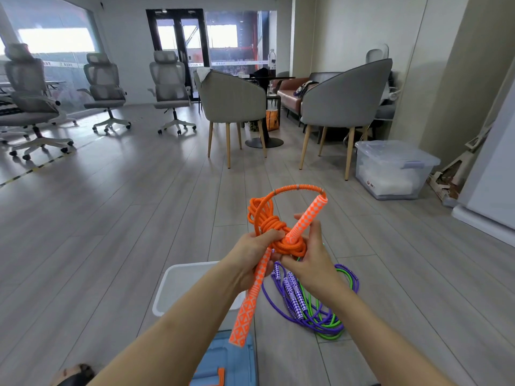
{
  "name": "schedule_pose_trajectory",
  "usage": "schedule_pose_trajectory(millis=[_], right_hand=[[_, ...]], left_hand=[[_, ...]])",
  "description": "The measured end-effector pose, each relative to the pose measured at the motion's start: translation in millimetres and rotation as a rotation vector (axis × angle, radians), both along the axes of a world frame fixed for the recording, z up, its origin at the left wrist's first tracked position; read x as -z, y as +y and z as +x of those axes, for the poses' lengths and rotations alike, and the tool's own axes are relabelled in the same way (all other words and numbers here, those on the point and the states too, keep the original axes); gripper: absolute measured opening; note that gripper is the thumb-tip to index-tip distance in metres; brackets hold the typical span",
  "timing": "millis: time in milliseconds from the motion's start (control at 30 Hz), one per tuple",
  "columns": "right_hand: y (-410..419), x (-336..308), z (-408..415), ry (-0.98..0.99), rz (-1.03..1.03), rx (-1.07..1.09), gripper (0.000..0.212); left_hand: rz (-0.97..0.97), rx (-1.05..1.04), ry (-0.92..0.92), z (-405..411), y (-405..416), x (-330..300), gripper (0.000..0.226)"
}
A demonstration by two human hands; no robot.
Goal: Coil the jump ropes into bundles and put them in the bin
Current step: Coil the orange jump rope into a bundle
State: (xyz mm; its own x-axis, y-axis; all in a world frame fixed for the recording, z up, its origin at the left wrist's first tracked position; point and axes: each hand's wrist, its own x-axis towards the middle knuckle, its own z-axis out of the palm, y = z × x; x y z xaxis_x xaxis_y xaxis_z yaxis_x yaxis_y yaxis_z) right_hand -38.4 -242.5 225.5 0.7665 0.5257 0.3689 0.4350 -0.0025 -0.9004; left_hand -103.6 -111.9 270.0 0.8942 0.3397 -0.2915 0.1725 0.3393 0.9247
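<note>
An orange jump rope (267, 218) is coiled into a bundle held up in front of me. My left hand (252, 250) grips the bundle, and one orange patterned handle (249, 299) hangs down from it. My right hand (309, 256) holds the bundle's right side, fingers by the other orange handle (308, 215), which points up. A purple jump rope (292, 291) and a green jump rope (328, 324) lie tangled together on the floor below my right hand. A white bin (178, 285) sits on the floor under my left forearm.
A blue box lid (228, 360) lies near my feet. A clear lidded storage box (395, 168) stands at the right by the wall. Two grey armchairs (345, 101) and a small table stand ahead; office chairs (170, 84) line the left side.
</note>
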Motion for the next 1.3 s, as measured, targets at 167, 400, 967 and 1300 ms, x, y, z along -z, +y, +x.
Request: schedule_pose_trajectory(millis=[167,400,967,1300], right_hand=[[6.1,-3.1,-4.7,-0.027,-0.085,0.103,0.085],[8.0,-2.4,-2.2,-0.106,-0.131,0.148,0.100],[-14.0,72.5,22.4,-0.061,-0.646,0.192,0.025],[11.2,6.3,12.3,0.208,0.167,-0.122,0.024]], left_hand=[[0.073,-0.091,-0.080,2.9,-3.9,3.9,0.009],[0.092,-0.146,-0.180,6.0,-12.2,8.2,0.011],[-0.086,-0.102,-0.277,10.2,10.8,-38.4,0.014],[-0.016,-0.049,-0.227,6.7,-0.1,-21.6,0.014]])
